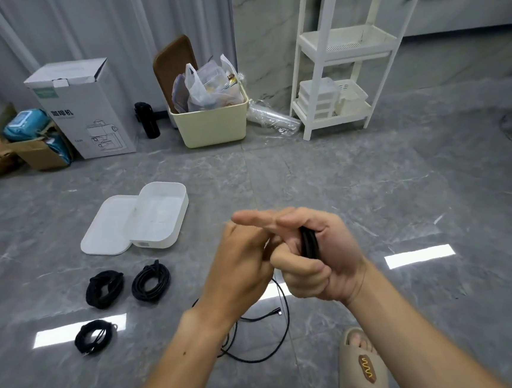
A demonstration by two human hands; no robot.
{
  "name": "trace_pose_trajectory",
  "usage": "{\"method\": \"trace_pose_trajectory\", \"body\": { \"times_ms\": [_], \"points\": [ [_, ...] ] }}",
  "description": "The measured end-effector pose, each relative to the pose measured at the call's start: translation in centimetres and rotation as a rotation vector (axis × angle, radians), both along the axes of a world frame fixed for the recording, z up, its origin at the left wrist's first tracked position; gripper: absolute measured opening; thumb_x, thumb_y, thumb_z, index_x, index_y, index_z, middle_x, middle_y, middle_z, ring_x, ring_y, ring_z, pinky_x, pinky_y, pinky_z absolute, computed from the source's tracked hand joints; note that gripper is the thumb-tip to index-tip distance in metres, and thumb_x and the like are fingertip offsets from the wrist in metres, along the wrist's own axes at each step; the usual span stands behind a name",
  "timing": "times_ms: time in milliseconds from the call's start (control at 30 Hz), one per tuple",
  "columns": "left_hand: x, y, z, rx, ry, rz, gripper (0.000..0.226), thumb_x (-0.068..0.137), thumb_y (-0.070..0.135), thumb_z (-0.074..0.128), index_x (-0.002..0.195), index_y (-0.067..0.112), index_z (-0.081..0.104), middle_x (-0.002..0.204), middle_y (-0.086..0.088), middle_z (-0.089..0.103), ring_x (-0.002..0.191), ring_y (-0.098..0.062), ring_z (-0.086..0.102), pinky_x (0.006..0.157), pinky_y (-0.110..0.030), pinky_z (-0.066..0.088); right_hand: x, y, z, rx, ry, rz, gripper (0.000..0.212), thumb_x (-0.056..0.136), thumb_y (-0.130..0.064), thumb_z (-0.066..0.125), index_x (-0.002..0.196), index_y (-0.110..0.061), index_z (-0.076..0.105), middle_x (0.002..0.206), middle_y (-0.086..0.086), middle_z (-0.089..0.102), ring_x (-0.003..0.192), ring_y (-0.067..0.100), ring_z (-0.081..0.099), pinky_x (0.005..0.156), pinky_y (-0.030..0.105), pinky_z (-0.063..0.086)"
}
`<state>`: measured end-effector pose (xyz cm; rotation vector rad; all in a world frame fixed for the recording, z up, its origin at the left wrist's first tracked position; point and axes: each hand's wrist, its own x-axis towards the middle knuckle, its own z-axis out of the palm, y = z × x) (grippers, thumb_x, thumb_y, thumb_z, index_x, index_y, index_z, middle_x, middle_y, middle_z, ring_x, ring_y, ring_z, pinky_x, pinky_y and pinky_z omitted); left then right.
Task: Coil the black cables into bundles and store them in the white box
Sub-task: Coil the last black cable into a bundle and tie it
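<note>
Three coiled black cables (128, 301) lying near the open white box (160, 216), right hand (319, 256) gripping a fourth cable's loops (309, 241), left hand (239, 263) fingers hidden, grip unclear

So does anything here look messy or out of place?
Mostly the lid: it lies on the floor propped askew against the open white box, which holds no cables yet. Three coiled bundles sit on the floor, and the cable the right hand grips trails loose below.

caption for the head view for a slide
Right hand grips a half-coiled black cable, left hand alongside; three bundles beside the open white box.
</note>
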<state>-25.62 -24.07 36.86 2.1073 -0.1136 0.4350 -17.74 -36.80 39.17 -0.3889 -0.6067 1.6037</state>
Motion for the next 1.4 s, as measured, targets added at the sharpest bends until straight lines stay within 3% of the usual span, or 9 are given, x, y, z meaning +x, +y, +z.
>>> {"method": "trace_pose_trajectory", "body": {
  "times_ms": [167, 367, 600, 733, 867, 967, 1133, 1267, 1400],
  "points": [
    [-0.4, -1.5, 0.8, -0.236, 0.0, 0.149, 0.041, 0.079, 0.035, 0.053, 0.104, 0.067, 0.058, 0.109, 0.032, 0.065, 0.112, 0.005, 0.06, 0.088, -0.013, 0.047, -0.1, 0.2, 0.0, 0.019, 0.067, -0.029, 0.052, 0.1, -0.025, 0.031, 0.149, -0.016, 0.043, 0.055, 0.001, 0.033, 0.04, 0.009, 0.029, 0.033, 0.015, 0.016],
    [0.0, -1.6, 0.9, -0.277, -0.076, 0.251, 0.029, 0.075, 0.008, 0.06, 0.085, 0.034, 0.066, 0.091, 0.004, 0.065, 0.092, -0.02, 0.065, 0.076, -0.038, 0.052, -0.3, 0.5, -0.1, -0.006, 0.122, -0.025, 0.052, 0.1, -0.021, 0.028, 0.15, -0.013, 0.04, 0.056, 0.002, 0.033, 0.04, 0.01, 0.031, 0.032, 0.015, 0.018],
    [0.0, -1.7, 0.7, -0.521, 0.133, 0.193, 0.025, 0.078, 0.011, 0.058, 0.097, 0.025, 0.066, 0.089, 0.003, 0.071, 0.09, -0.019, 0.069, 0.079, -0.035, 0.055, -0.2, 0.5, 0.1, -0.057, 0.173, -0.07, 0.051, 0.1, -0.018, 0.027, 0.149, -0.009, 0.041, 0.056, 0.004, 0.034, 0.038, 0.009, 0.027, 0.032, 0.016, 0.014],
    [0.4, -1.5, 0.7, -0.633, 0.354, 0.123, 0.026, 0.087, -0.003, 0.061, 0.112, -0.011, 0.059, 0.083, -0.011, 0.065, 0.079, -0.024, 0.063, 0.075, -0.034, 0.053, -0.5, 0.5, 0.2, -0.089, 0.208, -0.074, 0.051, 0.1, -0.018, 0.027, 0.148, -0.007, 0.042, 0.056, 0.004, 0.034, 0.036, 0.007, 0.015, 0.034, 0.015, 0.017],
    [0.5, -1.6, 0.9, -0.712, 0.425, 0.24, 0.025, 0.088, -0.015, 0.043, 0.094, -0.005, 0.066, 0.076, -0.014, 0.066, 0.081, -0.029, 0.059, 0.078, -0.043, 0.049, -0.5, 0.6, 0.5, -0.086, 0.251, -0.084, 0.051, 0.1, -0.017, 0.028, 0.147, -0.007, 0.043, 0.056, 0.004, 0.033, 0.036, 0.007, 0.014, 0.035, 0.015, 0.016],
    [0.6, -1.0, 0.9, -0.984, 0.45, 0.223, 0.033, 0.087, -0.015, 0.043, 0.113, -0.01, 0.061, 0.099, -0.027, 0.063, 0.098, -0.031, 0.058, 0.09, -0.041, 0.051, -0.5, 0.5, 0.7, -0.084, 0.27, -0.117, 0.051, 0.1, -0.017, 0.027, 0.148, -0.007, 0.042, 0.055, 0.004, 0.034, 0.035, 0.007, 0.013, 0.034, 0.014, 0.015],
    [0.8, -0.3, 0.7, -1.39, 0.348, 0.231, 0.025, 0.097, 0.003, 0.053, 0.121, 0.006, 0.057, 0.081, -0.006, 0.07, 0.064, -0.01, 0.066, 0.053, -0.017, 0.052, -0.5, 0.5, 0.6, -0.072, 0.268, -0.167, 0.053, 0.099, -0.017, 0.025, 0.149, -0.007, 0.039, 0.054, 0.004, 0.033, 0.034, 0.007, 0.014, 0.033, 0.015, 0.015],
    [0.9, -0.2, 0.3, -1.219, 0.378, 0.331, 0.019, 0.093, 0.013, 0.063, 0.11, 0.02, 0.066, 0.072, 0.009, 0.065, 0.041, -0.003, 0.04, 0.039, -0.012, 0.034, -0.3, 0.2, 0.9, -0.037, 0.259, -0.227, 0.053, 0.099, -0.017, 0.023, 0.15, -0.011, 0.039, 0.054, 0.005, 0.033, 0.034, 0.008, 0.015, 0.033, 0.017, 0.015],
    [0.8, -0.5, -0.4, -0.509, 0.253, 0.337, 0.022, 0.095, 0.021, 0.062, 0.103, 0.041, 0.066, 0.093, 0.007, 0.067, 0.066, -0.004, 0.055, 0.06, -0.02, 0.048, 0.1, -0.4, 1.2, 0.004, 0.266, -0.266, 0.054, 0.099, -0.017, 0.025, 0.152, -0.015, 0.036, 0.054, 0.006, 0.034, 0.034, 0.008, 0.016, 0.032, 0.017, 0.018]
  ]
}}
